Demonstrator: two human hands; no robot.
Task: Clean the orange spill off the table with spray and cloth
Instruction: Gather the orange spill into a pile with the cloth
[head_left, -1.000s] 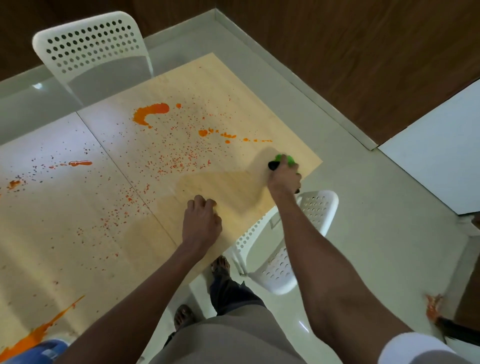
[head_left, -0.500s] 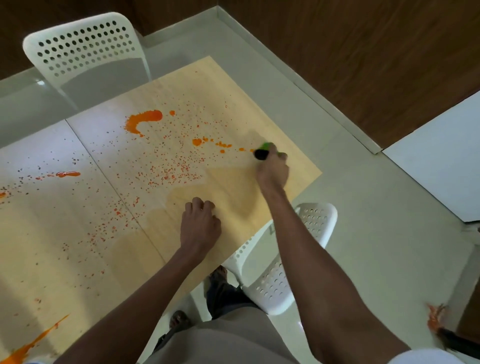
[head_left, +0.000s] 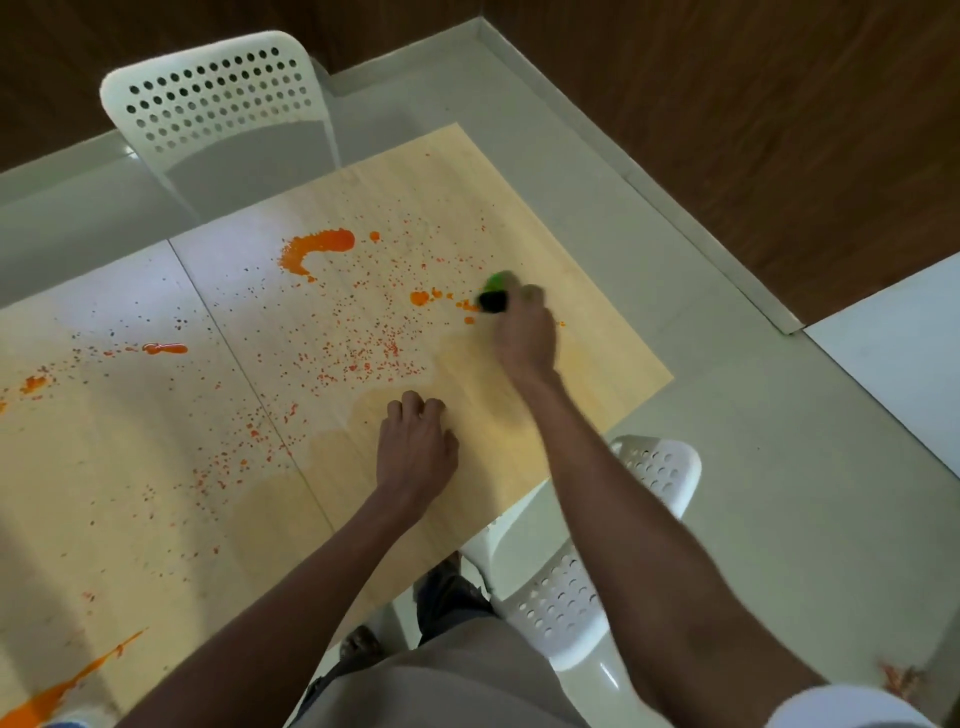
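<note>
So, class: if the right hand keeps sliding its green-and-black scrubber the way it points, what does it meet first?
Probably the small orange drops just ahead of the green-and-black scrubber in the right hand, then the larger orange blob.

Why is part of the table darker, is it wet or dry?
Wet, it seems. The table has a darker, smeared patch without orange specks, right beside the right hand gripping the green scrubber.

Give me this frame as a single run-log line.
right hand: grips green scrubber on table | left hand: fingers curled, rests on table | orange spill: remains
</note>
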